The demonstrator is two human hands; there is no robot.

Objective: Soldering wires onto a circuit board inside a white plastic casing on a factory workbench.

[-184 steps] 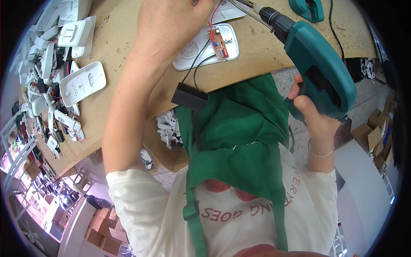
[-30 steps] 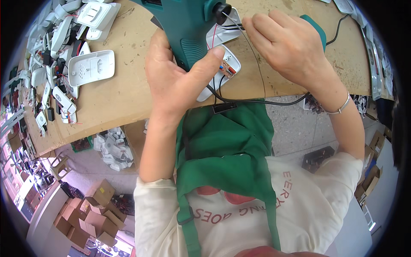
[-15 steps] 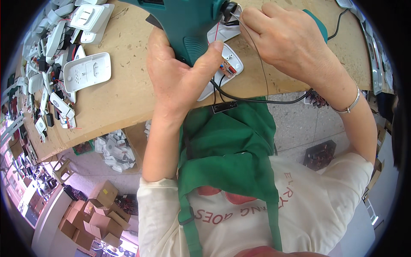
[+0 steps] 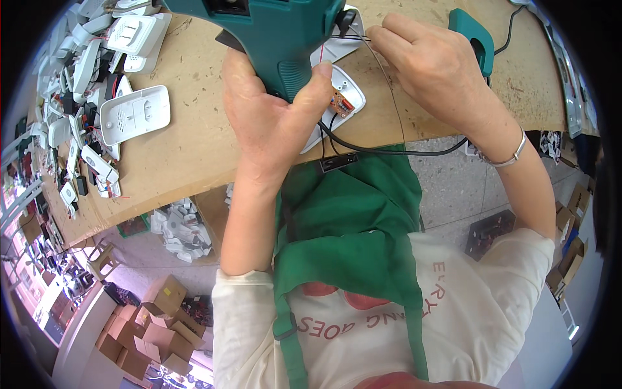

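Observation:
My left hand (image 4: pixel 275 120) is wrapped round the ribbed grip of a teal soldering gun (image 4: pixel 285 39), with a thin grey solder wire (image 4: pixel 392 91) trailing from its black end piece. Beneath the gun lies a white plastic casing (image 4: pixel 350 81), partly hidden by my hand. A small brown circuit board (image 4: pixel 341 102) with components sits on it. My right hand (image 4: pixel 431 61) is closed, thumb and finger pinching a thin black wire (image 4: pixel 358 37) beside the casing. From the casing, dark leads run to a black rectangular part (image 4: pixel 339 162) hanging at the table edge.
A white open shell (image 4: pixel 136 115) lies to the left, beside a heap of white casings (image 4: pixel 84 58) and wired parts. A teal stand-like piece (image 4: pixel 472 39) with a black cord is at the right. Cardboard boxes (image 4: pixel 165 330) are on the floor; a black cable (image 4: pixel 421 153) crosses the table edge.
My right hand has drawn slightly right, away from the soldering gun, and more of the teal piece behind it shows. The left hand keeps its grip; the view has shifted a little.

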